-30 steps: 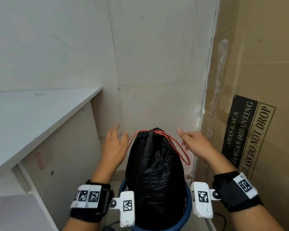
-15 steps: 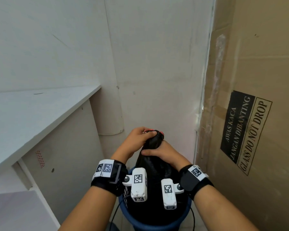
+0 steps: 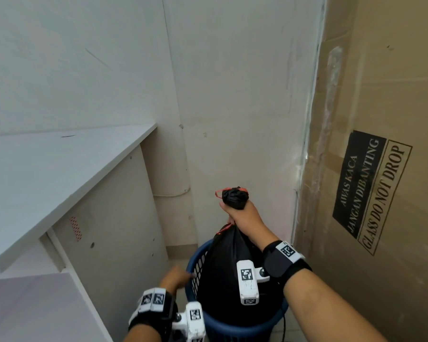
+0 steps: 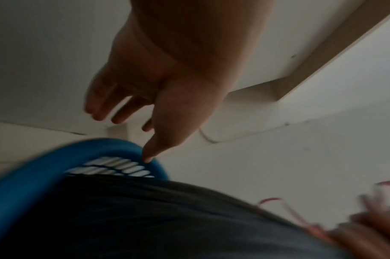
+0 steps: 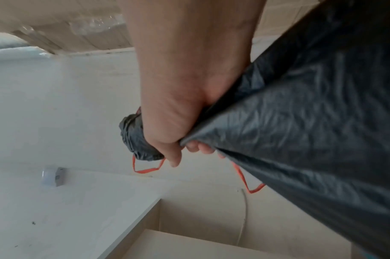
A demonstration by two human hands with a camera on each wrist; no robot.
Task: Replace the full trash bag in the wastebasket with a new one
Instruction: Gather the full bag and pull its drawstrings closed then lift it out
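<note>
A full black trash bag (image 3: 223, 272) with a red drawstring (image 3: 219, 192) stands in a blue mesh wastebasket (image 3: 195, 255) on the floor. My right hand (image 3: 242, 215) grips the bag's gathered neck just below its bunched top and holds it up above the basket. The right wrist view shows this hand (image 5: 167, 133) curled round the neck of the bag (image 5: 300, 140), with the drawstring (image 5: 145, 170) hanging in loops. My left hand (image 3: 177, 280) is low at the basket's left rim. Its fingers are relaxed and its thumb (image 4: 148, 157) touches the blue rim (image 4: 114, 145).
A white desk (image 3: 59, 169) with a beige side panel (image 3: 114, 230) stands close on the left. A tall cardboard box (image 3: 381, 95) marked "GLASS DO NOT DROP" stands close on the right. The wall (image 3: 232, 95) is right behind the basket.
Both hands closed on the bag's top half a second ago. Since then my left hand has let go and dropped to the basket's rim, and my right hand has raised the bag's neck.
</note>
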